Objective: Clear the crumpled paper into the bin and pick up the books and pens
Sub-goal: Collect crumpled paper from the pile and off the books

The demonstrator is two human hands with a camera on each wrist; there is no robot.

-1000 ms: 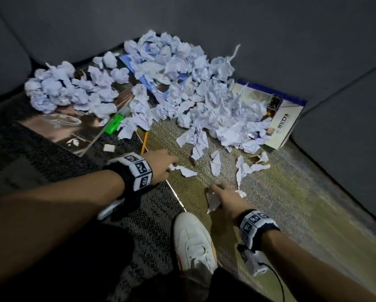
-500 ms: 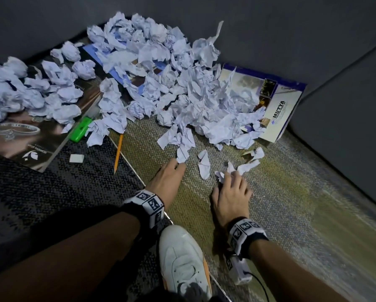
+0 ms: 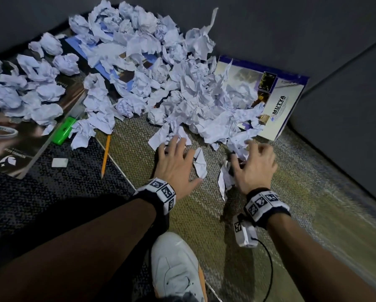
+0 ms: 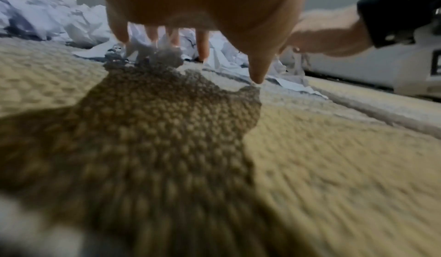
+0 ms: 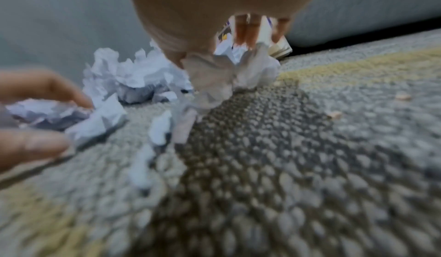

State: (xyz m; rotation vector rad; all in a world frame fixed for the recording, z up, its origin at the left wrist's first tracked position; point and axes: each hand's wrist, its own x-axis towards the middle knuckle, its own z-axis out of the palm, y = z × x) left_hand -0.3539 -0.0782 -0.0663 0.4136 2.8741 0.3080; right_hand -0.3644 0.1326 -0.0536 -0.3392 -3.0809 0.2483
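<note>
A big heap of crumpled white paper (image 3: 182,83) lies on the carpet, spilling over three books: a dark one (image 3: 12,153) at left, a blue one (image 3: 108,68) half buried, and a white "MUTYA" one (image 3: 280,101) at right. A yellow pencil (image 3: 106,155) lies by the heap's near edge. My left hand (image 3: 174,149) is spread flat, fingertips on a loose scrap (image 3: 171,136). My right hand (image 3: 245,155) curls round crumpled scraps (image 5: 214,76), with one strip hanging below the palm (image 3: 224,182).
A green plastic piece (image 3: 64,130) and a small white eraser (image 3: 59,162) lie beside the dark book. My white shoe (image 3: 176,264) stands just behind the hands. Grey upholstered walls (image 3: 335,51) close in the far and right sides.
Both hands have reached forward to the heap's near edge. The left hand spread onto a scrap, and the right hand gathered loose scraps under its fingers.
</note>
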